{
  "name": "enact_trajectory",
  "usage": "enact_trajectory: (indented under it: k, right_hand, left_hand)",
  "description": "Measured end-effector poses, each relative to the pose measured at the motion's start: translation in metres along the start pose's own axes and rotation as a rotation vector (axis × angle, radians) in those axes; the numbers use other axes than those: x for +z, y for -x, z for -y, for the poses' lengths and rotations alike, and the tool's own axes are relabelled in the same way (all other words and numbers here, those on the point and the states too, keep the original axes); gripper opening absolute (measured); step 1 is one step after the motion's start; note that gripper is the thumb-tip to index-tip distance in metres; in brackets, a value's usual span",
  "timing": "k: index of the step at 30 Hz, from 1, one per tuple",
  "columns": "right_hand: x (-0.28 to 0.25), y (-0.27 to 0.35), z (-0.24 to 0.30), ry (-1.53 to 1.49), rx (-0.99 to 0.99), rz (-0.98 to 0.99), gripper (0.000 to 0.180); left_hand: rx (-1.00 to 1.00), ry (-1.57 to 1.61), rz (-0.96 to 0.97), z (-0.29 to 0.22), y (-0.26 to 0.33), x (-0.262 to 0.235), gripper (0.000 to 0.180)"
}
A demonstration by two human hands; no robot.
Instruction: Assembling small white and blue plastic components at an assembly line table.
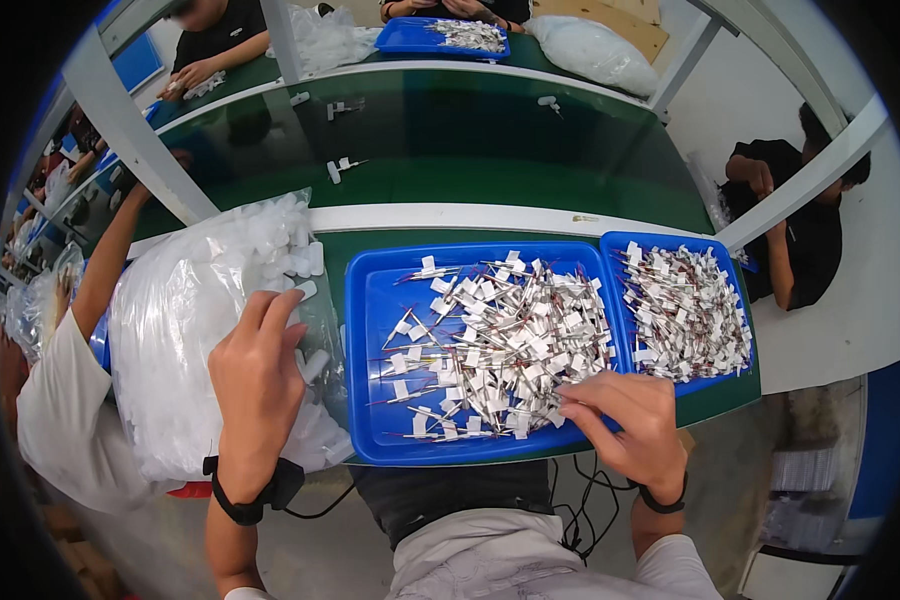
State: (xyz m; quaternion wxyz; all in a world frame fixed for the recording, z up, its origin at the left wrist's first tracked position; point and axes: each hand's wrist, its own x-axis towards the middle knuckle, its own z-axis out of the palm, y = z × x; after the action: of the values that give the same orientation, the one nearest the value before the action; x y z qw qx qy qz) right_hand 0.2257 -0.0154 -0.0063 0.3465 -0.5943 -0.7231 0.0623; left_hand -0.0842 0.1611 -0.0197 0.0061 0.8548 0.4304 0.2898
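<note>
My left hand [258, 375] reaches into a large clear plastic bag [180, 350] full of small white plastic caps, fingers curled among them near the bag's opening. My right hand [625, 415] rests at the near right corner of a blue tray [370, 300], fingers pinching at the edge of a heap of thin wire parts with white tags [500, 340]. What the fingertips hold is too small to tell. A second blue tray [610, 245] with more tagged wire parts [685, 315] stands just to the right.
A green conveyor belt [450, 150] with a few loose white pieces runs beyond the trays, framed by grey metal posts [120, 120]. Other people sit around it: one at my left [70, 380], one at right [800, 220], two across with another blue tray [410, 35].
</note>
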Motion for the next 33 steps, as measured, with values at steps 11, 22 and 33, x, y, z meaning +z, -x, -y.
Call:
enact_trajectory:
  k: [11,22,33]
  right_hand:
    - [0.072,-0.079,0.007,0.267,-0.134,0.292,0.011]
    - [0.107,-0.088,0.009,0.334,-0.123,0.412,0.021]
    - [0.055,-0.074,0.008,-0.718,0.558,0.228,0.019]
  left_hand:
    - [-0.118,0.522,-0.139,-0.043,0.048,-0.048,0.026]
    - [-0.352,1.279,0.071,-0.053,0.114,-0.005,0.018]
    - [-0.673,1.621,0.016,-0.064,0.107,0.017,0.023]
